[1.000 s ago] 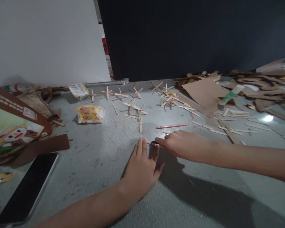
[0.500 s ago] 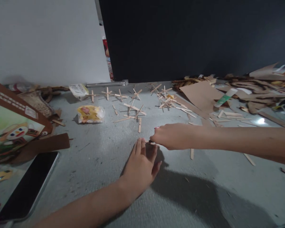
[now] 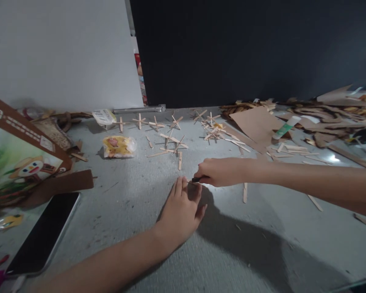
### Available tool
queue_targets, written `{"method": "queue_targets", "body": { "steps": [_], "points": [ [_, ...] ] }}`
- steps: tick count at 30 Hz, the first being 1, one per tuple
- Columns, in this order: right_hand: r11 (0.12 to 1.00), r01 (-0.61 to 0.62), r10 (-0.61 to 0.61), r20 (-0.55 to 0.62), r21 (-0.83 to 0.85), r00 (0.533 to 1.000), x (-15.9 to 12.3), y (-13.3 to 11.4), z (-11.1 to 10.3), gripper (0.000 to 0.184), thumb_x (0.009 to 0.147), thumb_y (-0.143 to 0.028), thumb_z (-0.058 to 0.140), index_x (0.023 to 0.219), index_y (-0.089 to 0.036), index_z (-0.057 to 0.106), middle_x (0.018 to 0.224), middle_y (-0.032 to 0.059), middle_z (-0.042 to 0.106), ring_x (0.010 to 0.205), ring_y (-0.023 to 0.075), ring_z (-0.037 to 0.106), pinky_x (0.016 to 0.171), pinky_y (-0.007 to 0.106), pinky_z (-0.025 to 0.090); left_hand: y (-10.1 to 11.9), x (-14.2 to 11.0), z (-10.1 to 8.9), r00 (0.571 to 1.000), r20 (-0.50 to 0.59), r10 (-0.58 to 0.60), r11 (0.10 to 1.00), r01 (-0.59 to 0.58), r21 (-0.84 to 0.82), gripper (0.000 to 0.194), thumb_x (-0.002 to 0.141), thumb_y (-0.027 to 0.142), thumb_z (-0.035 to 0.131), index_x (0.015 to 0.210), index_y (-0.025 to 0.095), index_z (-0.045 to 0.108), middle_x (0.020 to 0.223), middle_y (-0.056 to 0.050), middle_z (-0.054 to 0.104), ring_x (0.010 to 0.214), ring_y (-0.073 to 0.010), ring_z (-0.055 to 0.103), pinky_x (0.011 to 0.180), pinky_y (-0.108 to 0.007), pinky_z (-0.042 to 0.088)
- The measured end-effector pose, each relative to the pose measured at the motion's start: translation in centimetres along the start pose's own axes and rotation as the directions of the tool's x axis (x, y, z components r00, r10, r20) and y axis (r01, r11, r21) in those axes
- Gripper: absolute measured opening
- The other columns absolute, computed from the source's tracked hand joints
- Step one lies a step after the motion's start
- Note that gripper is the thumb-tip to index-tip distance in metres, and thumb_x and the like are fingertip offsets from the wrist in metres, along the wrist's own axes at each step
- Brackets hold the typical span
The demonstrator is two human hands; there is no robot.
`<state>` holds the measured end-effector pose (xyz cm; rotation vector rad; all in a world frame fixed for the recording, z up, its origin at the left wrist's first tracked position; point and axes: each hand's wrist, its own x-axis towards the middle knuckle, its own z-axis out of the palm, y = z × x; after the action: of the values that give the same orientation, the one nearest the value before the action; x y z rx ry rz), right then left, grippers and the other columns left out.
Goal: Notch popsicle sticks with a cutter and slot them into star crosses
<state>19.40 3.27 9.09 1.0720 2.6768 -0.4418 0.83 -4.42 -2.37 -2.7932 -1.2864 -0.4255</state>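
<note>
Head view, two hands, left hand (image 3: 179, 211), right hand (image 3: 221, 171), one phone (image 3: 44, 232)

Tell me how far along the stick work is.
Done: several crossed stick pieces lie by the far wall. In hand: the left hand presses flat on the table while the right hand holds a dark tool at its fingertips. Left: loose sticks near the glue tube.
</note>
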Motion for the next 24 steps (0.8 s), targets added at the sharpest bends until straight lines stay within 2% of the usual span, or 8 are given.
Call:
{"method": "queue_targets", "body": {
  "steps": [3, 6, 9, 10, 12, 15, 19, 24],
  "points": [
    [0.996, 0.006, -0.012, 0.067, 0.091, 0.998, 0.0, 0.4, 0.2, 0.028, 0.101, -0.015, 0.053, 0.093, -0.017, 0.080, 0.078, 0.0059, 0.075, 0.064, 0.0140, 0.063, 0.058, 0.025, 0.036, 0.0, 0.0, 0.0, 0.999, -0.035, -0.010, 0.998, 0.007, -0.069, 0.051, 0.102, 0.041, 0.055, 0.145, 0.013, 0.060, 0.150, -0.025, 0.058, 0.145, -0.0426, 0.048, 0.115, -0.061, 0.045],
    [0.993, -0.071, 0.076, -0.050, 0.099, 0.996, -0.4, 0.4, 0.7, 0.028, 0.102, -0.016, 0.051, 0.106, -0.018, 0.079, 0.086, 0.0080, 0.078, 0.073, 0.0170, 0.068, 0.060, 0.025, 0.036, -0.8, 0.5, -0.2, 0.985, -0.135, -0.106, 0.971, 0.073, -0.230, 0.043, 0.103, 0.027, 0.051, 0.144, 0.014, 0.057, 0.154, -0.025, 0.051, 0.147, -0.0388, 0.048, 0.114, -0.058, 0.048],
    [0.969, -0.198, 0.229, -0.234, 0.148, 0.945, -1.0, -0.2, 1.6, 0.034, 0.106, -0.020, 0.046, 0.124, -0.022, 0.075, 0.087, 0.0074, 0.079, 0.070, 0.0176, 0.070, 0.058, 0.025, 0.034, -2.2, 1.5, -0.4, 0.891, -0.265, -0.369, 0.840, 0.197, -0.506, 0.038, 0.103, 0.026, 0.049, 0.140, 0.016, 0.052, 0.143, -0.022, 0.056, 0.135, -0.0306, 0.059, 0.107, -0.052, 0.055],
    [0.956, -0.237, 0.279, -0.287, 0.174, 0.916, -1.2, -0.6, 2.0, 0.035, 0.106, -0.021, 0.045, 0.128, -0.023, 0.073, 0.087, 0.0068, 0.079, 0.068, 0.0174, 0.069, 0.057, 0.025, 0.034, -2.7, 1.8, -0.5, 0.871, -0.256, -0.419, 0.778, 0.200, -0.596, 0.036, 0.103, 0.029, 0.050, 0.137, 0.017, 0.052, 0.137, -0.020, 0.060, 0.126, -0.0283, 0.064, 0.103, -0.049, 0.057],
    [0.934, -0.269, 0.342, -0.373, 0.234, 0.863, -1.6, -1.4, 2.9, 0.035, 0.107, -0.023, 0.045, 0.130, -0.023, 0.071, 0.088, 0.0063, 0.080, 0.067, 0.0177, 0.070, 0.057, 0.025, 0.036, -3.3, 2.3, -0.5, 0.882, -0.142, -0.450, 0.637, 0.205, -0.743, 0.036, 0.104, 0.035, 0.053, 0.135, 0.017, 0.052, 0.126, -0.017, 0.069, 0.109, -0.0242, 0.072, 0.094, -0.044, 0.061],
    [0.922, -0.189, 0.342, -0.478, 0.339, 0.809, -1.9, -2.8, 4.7, 0.036, 0.105, -0.019, 0.044, 0.131, -0.022, 0.069, 0.099, 0.0083, 0.081, 0.080, 0.0194, 0.075, 0.065, 0.025, 0.045, -3.6, 2.5, -0.4, 0.907, -0.033, -0.421, 0.498, 0.201, -0.843, 0.044, 0.103, 0.036, 0.056, 0.142, 0.016, 0.051, 0.119, -0.015, 0.076, 0.100, -0.0227, 0.076, 0.092, -0.042, 0.062],
    [0.891, -0.154, 0.386, -0.531, 0.428, 0.755, -2.0, -4.3, 7.2, 0.038, 0.105, -0.021, 0.045, 0.137, -0.020, 0.065, 0.109, 0.0121, 0.081, 0.087, 0.0226, 0.077, 0.069, 0.027, 0.051, -3.2, 2.5, -0.6, 0.917, -0.013, -0.400, 0.483, 0.198, -0.853, 0.038, 0.101, 0.032, 0.056, 0.135, 0.017, 0.059, 0.109, -0.012, 0.080, 0.097, -0.0234, 0.078, 0.093, -0.041, 0.062],
    [0.889, -0.135, 0.383, -0.551, 0.437, 0.741, -2.2, -5.1, 8.5, 0.039, 0.105, -0.020, 0.043, 0.139, -0.020, 0.063, 0.109, 0.0125, 0.081, 0.085, 0.0225, 0.077, 0.068, 0.028, 0.050, -2.9, 2.3, -0.9, 0.926, 0.051, -0.374, 0.454, 0.231, -0.861, 0.039, 0.101, 0.029, 0.054, 0.138, 0.017, 0.059, 0.102, -0.010, 0.082, 0.088, -0.0216, 0.079, 0.086, -0.037, 0.063]
  ]
}}
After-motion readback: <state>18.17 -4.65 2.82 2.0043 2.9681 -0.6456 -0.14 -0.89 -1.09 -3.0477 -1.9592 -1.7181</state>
